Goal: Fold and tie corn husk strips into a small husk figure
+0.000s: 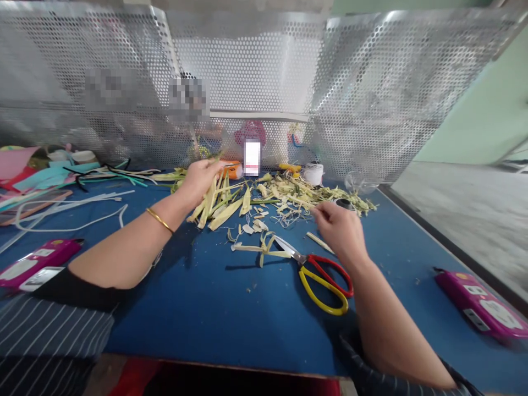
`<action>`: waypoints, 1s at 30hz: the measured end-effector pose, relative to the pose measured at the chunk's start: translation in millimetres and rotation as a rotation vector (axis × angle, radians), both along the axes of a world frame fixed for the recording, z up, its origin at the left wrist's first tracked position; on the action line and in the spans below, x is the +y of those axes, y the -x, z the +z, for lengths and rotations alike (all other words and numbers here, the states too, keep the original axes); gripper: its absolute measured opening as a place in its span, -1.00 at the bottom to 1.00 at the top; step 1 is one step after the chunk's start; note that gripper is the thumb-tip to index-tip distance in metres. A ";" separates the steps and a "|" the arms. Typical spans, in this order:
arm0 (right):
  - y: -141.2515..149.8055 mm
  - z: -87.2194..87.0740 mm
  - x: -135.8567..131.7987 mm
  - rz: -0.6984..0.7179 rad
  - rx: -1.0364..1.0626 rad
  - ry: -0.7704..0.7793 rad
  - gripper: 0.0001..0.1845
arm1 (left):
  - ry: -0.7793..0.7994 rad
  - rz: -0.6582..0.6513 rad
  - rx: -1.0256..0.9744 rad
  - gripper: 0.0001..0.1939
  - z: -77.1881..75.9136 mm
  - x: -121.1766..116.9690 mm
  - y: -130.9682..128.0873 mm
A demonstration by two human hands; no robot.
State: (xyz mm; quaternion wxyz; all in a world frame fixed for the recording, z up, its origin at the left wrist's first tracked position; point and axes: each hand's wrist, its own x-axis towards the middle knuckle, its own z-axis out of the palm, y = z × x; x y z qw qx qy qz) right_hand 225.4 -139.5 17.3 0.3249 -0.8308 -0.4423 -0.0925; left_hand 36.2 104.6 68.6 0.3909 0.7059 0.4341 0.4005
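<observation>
My left hand point(203, 180) is closed, fingers pinched at the upper ends of several pale yellow-green leaf strips point(226, 214) that fan out below it. On the right, my right hand point(343, 228) is closed with thumb and fingertips together at the edge of a scrap pile point(295, 192); whatever lies between them is too small to make out. Between my hands a small cross-shaped piece of knotted leaf strips point(264, 249) rests on the blue table point(198, 313). Scissors point(325, 283) with one red and one yellow handle lie beside it, tips touching or close to it.
A perforated metal screen point(247, 60) stands behind the table. A white spool point(313, 174), a yellow tool point(290, 168) and an orange object point(233, 170) sit at the back. Magenta boxes lie left point(41, 261) and right point(480, 302). White strips point(82, 203) spread at left.
</observation>
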 end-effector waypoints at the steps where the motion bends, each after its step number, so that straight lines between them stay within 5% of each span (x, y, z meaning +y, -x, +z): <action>1: -5.8 3.4 -2.8 -0.049 -0.013 0.075 -0.77 | -0.157 0.001 0.180 -0.78 -1.2 5.1 6.5; 3: -13.2 6.3 -6.3 -0.094 -0.030 0.291 -0.83 | -0.369 -0.030 0.540 -0.77 -7.1 13.5 17.3; 7: -12.1 -1.4 -5.1 -0.060 -0.081 0.674 -0.78 | -0.347 -0.086 0.990 -0.76 -21.5 22.5 28.5; 10: -7.2 -11.5 -1.5 -0.057 -0.098 0.717 -0.73 | -0.316 -0.147 1.121 -0.76 -20.9 19.7 30.7; 14: -6.3 -17.8 1.6 -0.049 -0.087 0.669 -0.73 | -0.411 -0.106 1.185 -0.68 -0.8 -1.3 31.0; 18: -9.8 -13.3 4.5 -0.049 -0.031 0.482 -0.73 | -0.486 -0.212 0.863 -0.85 18.2 -39.6 22.3; 20: -10.8 -10.1 6.0 0.055 0.232 0.174 -0.78 | -0.365 -0.392 0.619 -0.83 18.1 -61.0 11.1; 23: -8.3 -7.4 6.8 0.307 0.819 -0.257 -0.81 | -0.146 -0.483 0.292 -0.78 4.8 -89.0 -11.7; 26: 0.3 -7.1 6.5 0.451 1.054 -0.278 -0.69 | 0.079 -0.544 0.091 -0.76 -14.9 -106.7 -31.5; 30: 15.0 -7.8 7.8 0.556 1.039 -0.188 -0.69 | 0.223 -0.515 -0.032 -0.84 -32.7 -115.0 -39.6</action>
